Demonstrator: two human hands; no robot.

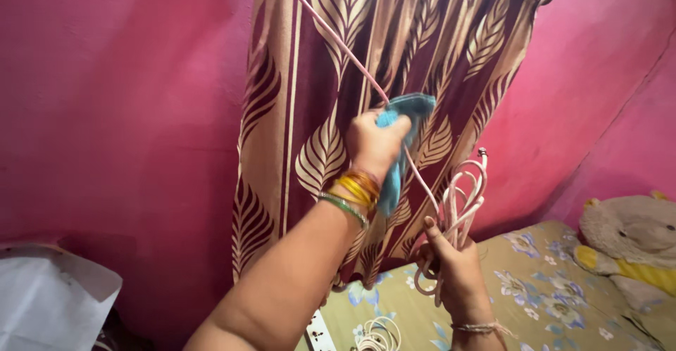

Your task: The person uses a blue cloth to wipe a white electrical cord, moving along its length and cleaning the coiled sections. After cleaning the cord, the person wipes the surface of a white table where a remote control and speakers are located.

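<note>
My left hand, with several bangles on its wrist, is raised and closed around a blue cloth. The cloth is wrapped around a pale pink cable. That cable runs taut from the top of the view down through the cloth. Lower and to the right, my right hand grips a coiled bunch of the same cable, with the loops standing up above the fingers. Both hands are in front of a maroon and beige leaf-pattern curtain.
Pink walls surround the curtain. Below lies a bed with an olive floral sheet, and a plush bear rests on it at the right. A white power strip and more coiled cable lie near the bottom edge. A white sheet or bag sits lower left.
</note>
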